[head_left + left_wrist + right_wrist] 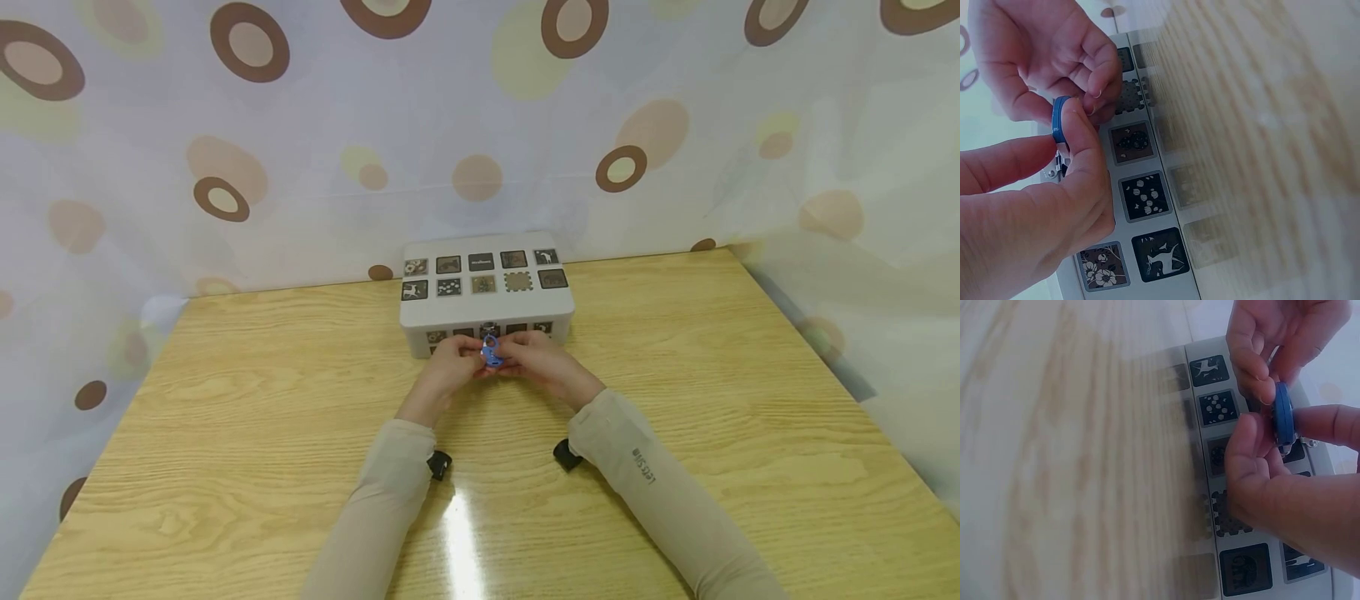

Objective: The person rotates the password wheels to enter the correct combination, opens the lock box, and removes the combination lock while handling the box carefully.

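Note:
A small flat blue padlock (492, 352) with a loop at its top is in front of the box's metal clasp (489, 328). My left hand (448, 367) pinches the padlock from the left between thumb and forefinger. From the other side my right hand (551, 364) holds it too, its thumb and forefinger on the blue body (1283, 415) in the right wrist view. Behind both hands stands a white box (487, 308) with a closed lid and dark picture squares; the hands hide part of its front face. The left wrist view shows the padlock (1059, 119) edge-on.
The box stands on a wood-grain table (262, 417), near its back edge. A white curtain (420, 125) with brown and yellow circles hangs behind and along the sides. Black straps (439, 464) show at both wrists under beige sleeves (660, 492).

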Demonstrator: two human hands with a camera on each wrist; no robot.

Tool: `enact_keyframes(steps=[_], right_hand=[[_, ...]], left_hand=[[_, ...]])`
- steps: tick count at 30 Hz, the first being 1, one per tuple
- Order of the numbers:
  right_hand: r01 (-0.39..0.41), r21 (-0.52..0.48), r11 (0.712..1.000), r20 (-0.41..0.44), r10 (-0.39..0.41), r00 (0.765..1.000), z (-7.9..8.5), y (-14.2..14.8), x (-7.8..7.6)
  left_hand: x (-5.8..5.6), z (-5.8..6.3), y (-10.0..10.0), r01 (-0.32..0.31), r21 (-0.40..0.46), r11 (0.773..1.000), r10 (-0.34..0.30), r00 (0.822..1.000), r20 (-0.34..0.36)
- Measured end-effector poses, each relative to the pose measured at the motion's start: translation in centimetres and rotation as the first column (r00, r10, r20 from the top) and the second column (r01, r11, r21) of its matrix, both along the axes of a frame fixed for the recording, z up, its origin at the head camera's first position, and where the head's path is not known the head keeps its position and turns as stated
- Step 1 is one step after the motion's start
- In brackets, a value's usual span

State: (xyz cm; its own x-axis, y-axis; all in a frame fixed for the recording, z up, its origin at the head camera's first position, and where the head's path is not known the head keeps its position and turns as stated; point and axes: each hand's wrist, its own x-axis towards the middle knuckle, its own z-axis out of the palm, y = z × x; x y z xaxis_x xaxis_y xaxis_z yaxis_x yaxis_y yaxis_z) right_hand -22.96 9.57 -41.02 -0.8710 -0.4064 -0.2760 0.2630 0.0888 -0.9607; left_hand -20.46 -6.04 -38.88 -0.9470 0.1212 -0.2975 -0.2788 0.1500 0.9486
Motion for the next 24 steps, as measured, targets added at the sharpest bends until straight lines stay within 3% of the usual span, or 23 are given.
enact_keyframes(steps=[24], right_hand=[[0.038, -0.046, 0.998, 0.003, -0.038, 0.999, 0.04, -0.07, 0.23]], left_hand=[[-0.01, -0.12, -0.01, -0.011, 0.019, 1.0, 0.011, 1.0, -0.01]])
